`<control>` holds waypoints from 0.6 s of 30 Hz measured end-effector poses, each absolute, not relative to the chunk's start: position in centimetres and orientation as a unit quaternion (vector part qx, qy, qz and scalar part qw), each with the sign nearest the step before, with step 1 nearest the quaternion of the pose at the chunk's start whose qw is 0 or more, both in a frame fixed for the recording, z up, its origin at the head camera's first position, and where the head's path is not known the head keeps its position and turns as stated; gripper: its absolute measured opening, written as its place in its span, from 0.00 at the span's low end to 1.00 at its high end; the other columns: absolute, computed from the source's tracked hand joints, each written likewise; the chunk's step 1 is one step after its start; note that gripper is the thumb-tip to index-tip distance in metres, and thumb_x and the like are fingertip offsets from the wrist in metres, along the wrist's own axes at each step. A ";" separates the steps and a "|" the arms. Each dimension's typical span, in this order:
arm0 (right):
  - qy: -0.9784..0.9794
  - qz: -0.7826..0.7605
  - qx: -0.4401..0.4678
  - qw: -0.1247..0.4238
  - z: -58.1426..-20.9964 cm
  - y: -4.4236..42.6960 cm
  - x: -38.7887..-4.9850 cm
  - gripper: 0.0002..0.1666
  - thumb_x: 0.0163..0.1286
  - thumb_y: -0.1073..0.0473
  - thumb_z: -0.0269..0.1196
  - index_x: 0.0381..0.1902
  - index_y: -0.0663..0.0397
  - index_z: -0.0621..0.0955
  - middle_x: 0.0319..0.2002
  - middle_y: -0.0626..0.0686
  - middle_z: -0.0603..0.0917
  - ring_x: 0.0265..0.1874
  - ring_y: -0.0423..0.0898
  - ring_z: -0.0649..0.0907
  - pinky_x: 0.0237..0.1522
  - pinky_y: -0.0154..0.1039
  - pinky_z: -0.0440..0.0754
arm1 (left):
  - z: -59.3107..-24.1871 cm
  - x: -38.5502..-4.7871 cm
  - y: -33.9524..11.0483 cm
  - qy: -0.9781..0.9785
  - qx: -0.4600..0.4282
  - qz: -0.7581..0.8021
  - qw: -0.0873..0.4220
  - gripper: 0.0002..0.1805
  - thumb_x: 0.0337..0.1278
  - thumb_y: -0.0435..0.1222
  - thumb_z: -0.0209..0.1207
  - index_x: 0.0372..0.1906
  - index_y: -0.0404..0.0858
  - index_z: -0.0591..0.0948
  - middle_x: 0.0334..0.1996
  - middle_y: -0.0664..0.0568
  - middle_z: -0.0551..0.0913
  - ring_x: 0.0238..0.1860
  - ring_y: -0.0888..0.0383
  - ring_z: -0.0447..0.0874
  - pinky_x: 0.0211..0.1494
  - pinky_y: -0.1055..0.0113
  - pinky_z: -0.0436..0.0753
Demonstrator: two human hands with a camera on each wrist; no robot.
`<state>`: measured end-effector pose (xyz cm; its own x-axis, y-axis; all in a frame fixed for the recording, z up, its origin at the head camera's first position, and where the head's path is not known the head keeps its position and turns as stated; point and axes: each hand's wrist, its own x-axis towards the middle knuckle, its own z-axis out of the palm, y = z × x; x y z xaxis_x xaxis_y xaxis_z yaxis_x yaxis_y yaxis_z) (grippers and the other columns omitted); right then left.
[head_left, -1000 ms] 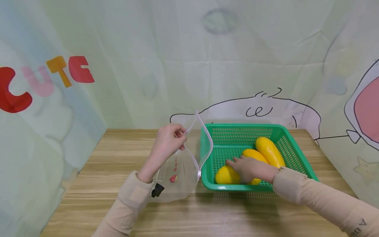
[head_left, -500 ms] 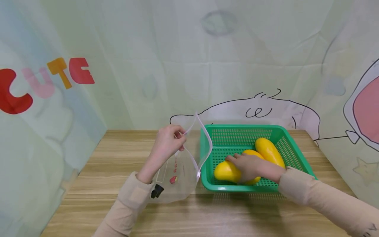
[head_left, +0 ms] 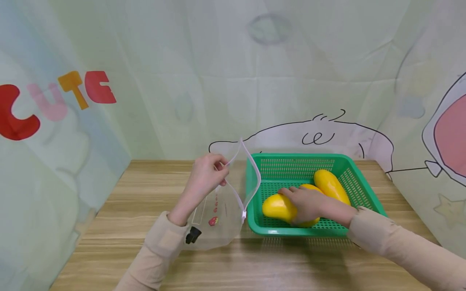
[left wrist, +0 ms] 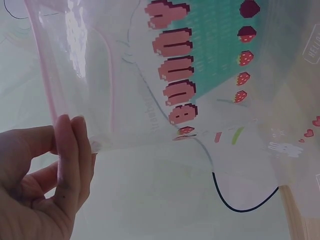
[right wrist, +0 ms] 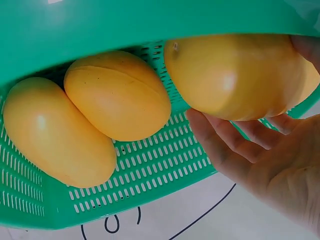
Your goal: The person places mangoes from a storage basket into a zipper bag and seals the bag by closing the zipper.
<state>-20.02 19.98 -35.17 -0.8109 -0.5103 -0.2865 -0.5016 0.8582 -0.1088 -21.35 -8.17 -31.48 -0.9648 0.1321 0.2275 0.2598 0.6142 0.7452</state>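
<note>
A person's left hand (head_left: 208, 173) pinches the rim of a clear zip bag (head_left: 227, 232) on a wooden table (head_left: 153, 194), while the right hand (head_left: 308, 204), well apart, grips a yellow mango (head_left: 275, 207) at the near left inside a green basket (head_left: 291, 231), two more mangoes (head_left: 330, 186) to its right.

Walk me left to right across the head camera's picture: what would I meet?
Red letter C, left hand, white zip slider, front yellow fruit, rearmost yellow fruit, pink balloon print.
</note>
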 end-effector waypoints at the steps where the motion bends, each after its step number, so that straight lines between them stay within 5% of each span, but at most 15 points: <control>1: 0.951 -0.016 -0.269 0.150 -35.1 20.0 -19.9 0.45 0.51 0.51 0.71 0.66 0.49 0.65 0.57 0.57 0.77 0.47 0.54 0.78 0.49 0.51 0.80 | -31.5 -21.4 -8.2 -0.895 -0.109 -0.425 0.075 0.09 0.51 0.28 0.54 0.35 0.32 0.83 0.24 0.45 0.81 0.14 0.64 0.80 0.18 0.72 0.78; 18: 0.954 -0.052 -0.287 0.070 -35.1 20.3 -19.0 0.49 0.51 0.47 0.72 0.66 0.55 0.64 0.52 0.57 0.80 0.42 0.51 0.80 0.42 0.46 0.81 | -31.6 -21.4 -8.2 -0.893 -0.108 -0.432 0.071 0.09 0.51 0.28 0.55 0.36 0.32 0.83 0.24 0.45 0.81 0.14 0.63 0.80 0.18 0.72 0.79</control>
<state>-19.02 20.27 -35.06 -0.8252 -0.5553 -0.1036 -0.5408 0.8296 -0.1390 -21.39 -8.17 -31.62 -0.9666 0.1311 0.2203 0.2541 0.6037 0.7556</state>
